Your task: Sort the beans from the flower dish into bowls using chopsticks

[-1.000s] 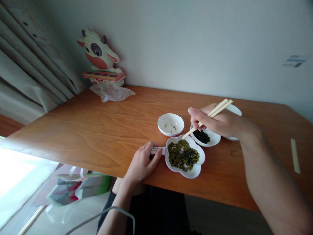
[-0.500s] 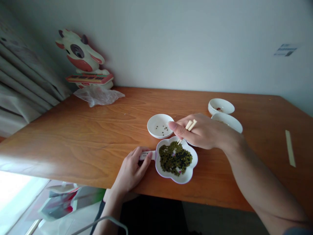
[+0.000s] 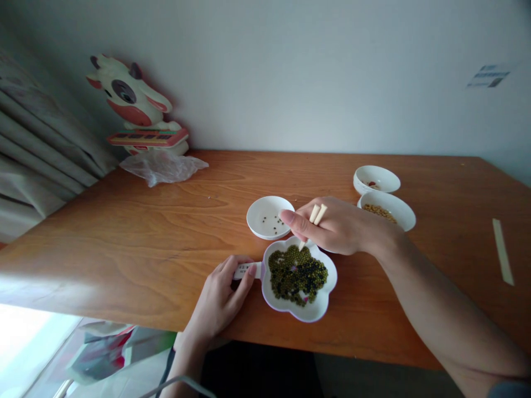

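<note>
My left hand (image 3: 224, 296) grips the short handle of a white flower-shaped bowl (image 3: 329, 282) with a purple rim. Inside the bowl lie green beans (image 3: 286, 264) mixed with black ones (image 3: 298, 282). In my right hand (image 3: 332, 226) is a pair of chopsticks (image 3: 317, 214), with the tips down at the beans near the bowl's far side. Whether a bean sits between the tips is too small to tell. Just behind the bowl stands a round white dish (image 3: 259, 213) with several green beans in it. My right hand partly hides another white dish beneath it.
Two white bowls stand at the right: one holds tan beans or nuts (image 3: 379, 211), and the other bowl (image 3: 377, 179) has a few reddish bits. A cow-shaped toy keyboard (image 3: 143, 110) and a clear plastic bag (image 3: 164, 167) are at the back left. A pale strip (image 3: 503, 251) lies far right.
The chopsticks have shifted slightly left and their tips are lower among the beans. The view has moved a little, showing more of the tan contents in the right bowl.
</note>
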A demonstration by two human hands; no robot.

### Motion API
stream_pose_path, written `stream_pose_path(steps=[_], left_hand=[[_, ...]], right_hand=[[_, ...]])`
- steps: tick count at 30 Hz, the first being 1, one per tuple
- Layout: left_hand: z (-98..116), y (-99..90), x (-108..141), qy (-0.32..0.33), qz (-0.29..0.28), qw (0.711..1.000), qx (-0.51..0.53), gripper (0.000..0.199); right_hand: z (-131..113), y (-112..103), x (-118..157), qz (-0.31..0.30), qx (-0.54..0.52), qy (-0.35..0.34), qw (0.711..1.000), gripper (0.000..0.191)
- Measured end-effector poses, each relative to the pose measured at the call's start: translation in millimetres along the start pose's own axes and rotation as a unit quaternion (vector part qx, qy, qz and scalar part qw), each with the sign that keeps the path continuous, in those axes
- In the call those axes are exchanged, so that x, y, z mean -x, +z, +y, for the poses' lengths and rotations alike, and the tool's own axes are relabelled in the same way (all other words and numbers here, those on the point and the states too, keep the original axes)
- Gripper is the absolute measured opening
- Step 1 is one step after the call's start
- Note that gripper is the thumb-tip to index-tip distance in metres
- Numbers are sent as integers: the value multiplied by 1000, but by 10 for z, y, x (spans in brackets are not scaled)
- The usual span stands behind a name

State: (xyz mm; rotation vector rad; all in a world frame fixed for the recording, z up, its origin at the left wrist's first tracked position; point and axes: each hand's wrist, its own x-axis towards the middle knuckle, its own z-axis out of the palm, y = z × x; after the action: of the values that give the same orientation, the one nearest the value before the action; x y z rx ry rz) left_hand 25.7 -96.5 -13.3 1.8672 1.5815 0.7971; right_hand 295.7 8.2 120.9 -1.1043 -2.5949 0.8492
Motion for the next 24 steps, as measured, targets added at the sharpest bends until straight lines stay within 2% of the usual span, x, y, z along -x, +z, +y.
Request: stream_pose_path(steps=[10, 15, 24], left_hand=[[-42, -8, 22, -7, -22, 1000, 6, 24], [-65, -6, 35, -3, -26, 1000, 10, 22], [-58, -16, 24, -7, -31, 999, 7, 21]], right_hand=[[-7, -151, 61, -10, -37, 1, 999, 74], [-22, -128, 43, -33, -22, 7, 999, 78], [-67, -166, 102, -21, -5, 17, 1000, 81]])
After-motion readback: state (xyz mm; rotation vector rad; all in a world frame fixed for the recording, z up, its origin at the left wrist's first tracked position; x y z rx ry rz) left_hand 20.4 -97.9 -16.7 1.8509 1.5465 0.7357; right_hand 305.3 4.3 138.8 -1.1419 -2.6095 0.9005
